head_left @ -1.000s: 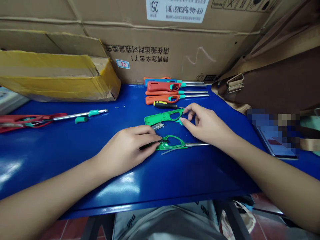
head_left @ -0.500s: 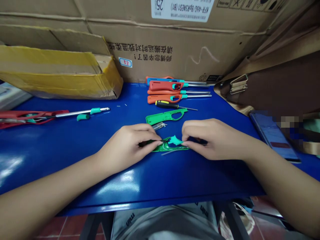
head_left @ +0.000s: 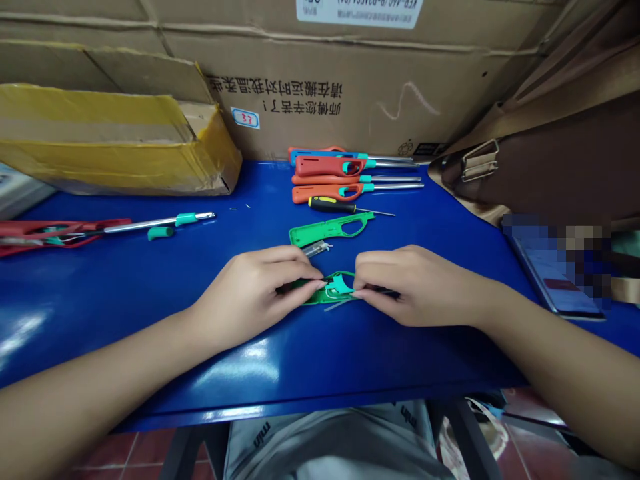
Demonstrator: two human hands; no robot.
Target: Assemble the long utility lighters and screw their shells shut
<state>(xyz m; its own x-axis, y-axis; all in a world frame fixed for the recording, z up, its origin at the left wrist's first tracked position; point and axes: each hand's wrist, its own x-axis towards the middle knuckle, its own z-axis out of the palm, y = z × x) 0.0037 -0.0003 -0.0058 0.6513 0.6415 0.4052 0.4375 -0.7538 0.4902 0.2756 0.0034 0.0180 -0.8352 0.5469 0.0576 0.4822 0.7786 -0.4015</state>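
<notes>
On the blue table lies a green lighter casing half (head_left: 315, 299), its inner side up, with thin wires in it. My left hand (head_left: 260, 283) is closed in a pinch at its left part, on a small black part (head_left: 327, 281). My right hand (head_left: 425, 287) pinches a turquoise trigger (head_left: 340, 285), which sits over the casing's trigger opening beside the black part. What the right fingertips cover is hidden. A clear fuel tank (head_left: 316, 249) lies just behind my left fingers. Further back rests the other green casing half (head_left: 330, 229).
A screwdriver (head_left: 333, 205) and several assembled lighters (head_left: 325, 193) lie at the back. To the left are an opened red lighter (head_left: 95, 230) and a green cap piece (head_left: 161, 233). A yellow-taped box (head_left: 125, 160), a large carton (head_left: 280, 67) and a phone (head_left: 555, 273) surround the work spot.
My right hand has moved slightly left with the turquoise trigger, which now lies lower and closer to the black part. My left hand keeps its pinch. The view has shifted a little.
</notes>
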